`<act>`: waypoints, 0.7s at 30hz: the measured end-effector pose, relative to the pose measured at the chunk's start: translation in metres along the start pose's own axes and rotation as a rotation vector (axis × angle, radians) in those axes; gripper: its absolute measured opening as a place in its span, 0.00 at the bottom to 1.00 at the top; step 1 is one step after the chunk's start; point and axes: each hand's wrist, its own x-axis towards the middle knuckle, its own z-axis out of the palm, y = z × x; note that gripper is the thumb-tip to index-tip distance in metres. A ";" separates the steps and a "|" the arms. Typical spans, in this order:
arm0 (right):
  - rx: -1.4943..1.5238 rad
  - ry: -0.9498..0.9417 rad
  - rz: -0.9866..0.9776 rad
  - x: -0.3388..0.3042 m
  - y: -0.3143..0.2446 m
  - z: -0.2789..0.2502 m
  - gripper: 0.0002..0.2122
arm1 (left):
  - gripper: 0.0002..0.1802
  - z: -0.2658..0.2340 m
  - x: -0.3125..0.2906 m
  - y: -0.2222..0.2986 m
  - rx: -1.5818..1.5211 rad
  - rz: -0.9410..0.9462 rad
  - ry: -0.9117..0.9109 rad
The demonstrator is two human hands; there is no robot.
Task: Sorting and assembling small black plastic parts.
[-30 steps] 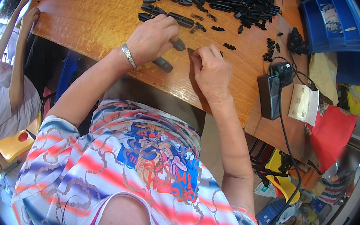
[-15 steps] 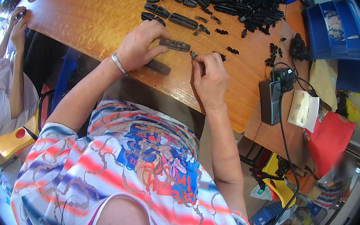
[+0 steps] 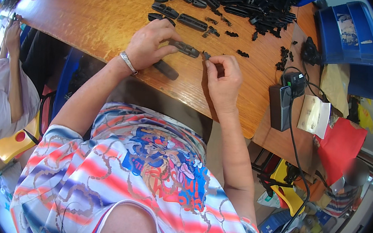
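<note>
My left hand (image 3: 152, 44) pinches a long black plastic part (image 3: 184, 48) between thumb and fingers, just above or on the wooden table. A small dark clip-like piece (image 3: 206, 55) sits at the fingertips of my right hand (image 3: 225, 78), a short gap right of the long part's end. Under my left wrist, near the table's front edge, lies another long dark plastic part (image 3: 166, 70). Beyond my left hand rest several similar long parts, one of them a ribbed black part (image 3: 192, 22). Small black clips (image 3: 211, 32) are scattered to the right of these.
A large heap of black parts (image 3: 252, 7) covers the table's far side. At right stand a blue bin (image 3: 354, 38), a dark box-shaped device (image 3: 281, 107) with a black cable, and more small clips (image 3: 285, 57). A co-worker's hand (image 3: 12, 36) holds something small at far left.
The long part in my left hand has tilted, its right end now lower. My right hand has shifted slightly right with the small piece. The co-worker's hands have moved.
</note>
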 end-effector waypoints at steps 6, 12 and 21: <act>0.068 -0.079 -0.066 0.012 -0.023 0.015 0.06 | 0.15 -0.001 -0.001 -0.001 -0.005 0.008 -0.024; -0.010 -0.077 -0.213 0.014 -0.020 0.021 0.07 | 0.14 0.001 0.000 -0.001 -0.023 0.026 -0.004; 0.006 -0.003 -0.121 0.012 -0.010 0.010 0.06 | 0.18 0.005 0.002 0.028 0.008 -0.097 0.001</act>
